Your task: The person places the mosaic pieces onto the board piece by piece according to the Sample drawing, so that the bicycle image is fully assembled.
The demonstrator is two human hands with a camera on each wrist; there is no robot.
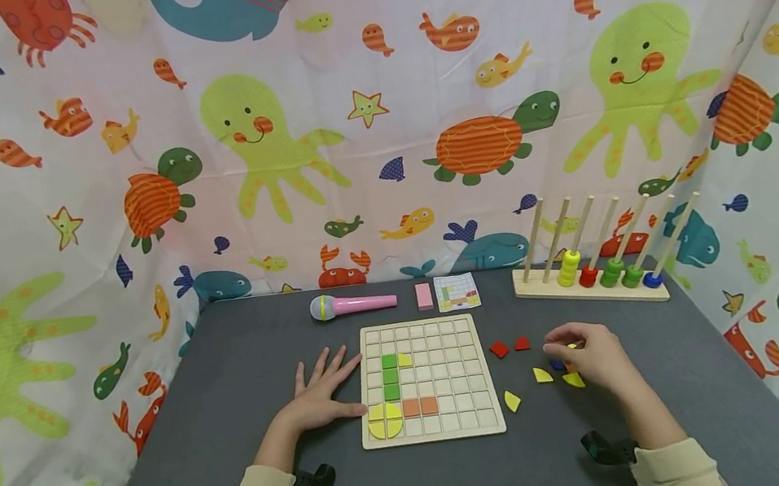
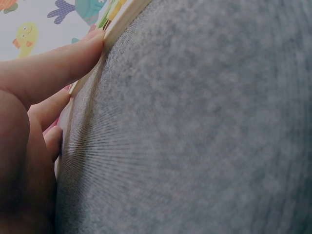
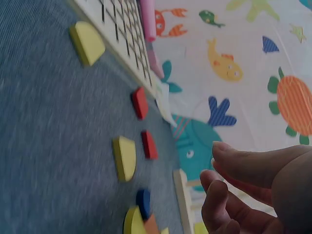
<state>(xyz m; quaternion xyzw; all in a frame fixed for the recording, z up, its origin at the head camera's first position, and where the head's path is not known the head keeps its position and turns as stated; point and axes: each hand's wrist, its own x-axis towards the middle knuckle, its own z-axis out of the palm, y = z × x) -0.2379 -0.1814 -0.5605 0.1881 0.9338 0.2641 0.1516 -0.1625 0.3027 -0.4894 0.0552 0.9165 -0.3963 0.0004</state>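
A wooden grid board (image 1: pixel 470 434) lies flat on the dark table. It bears green squares (image 1: pixel 390 376), a yellow piece (image 1: pixel 405 360), two orange squares (image 1: pixel 420 407) and a yellow circle of quarter pieces (image 1: pixel 385 422). My left hand (image 1: pixel 317 400) is spread at its left side, thumb and a fingertip touching the edge. My right hand (image 1: pixel 592 352) hovers over a small cluster with a blue piece (image 3: pixel 143 203), an orange piece (image 3: pixel 151 224) and a yellow quarter piece (image 3: pixel 132 222). Its fingers are loosely bent, with nothing visible between thumb and fingers.
Two red pieces (image 1: pixel 510 346) and yellow quarter pieces (image 1: pixel 512 401) lie right of the board. Behind it are a pink toy microphone (image 1: pixel 364 303), a pink block (image 1: pixel 424 297) and a pattern card (image 1: pixel 457 292). A pegged bead stand (image 1: pixel 591 287) is back right, before a printed curtain (image 1: pixel 381 178).
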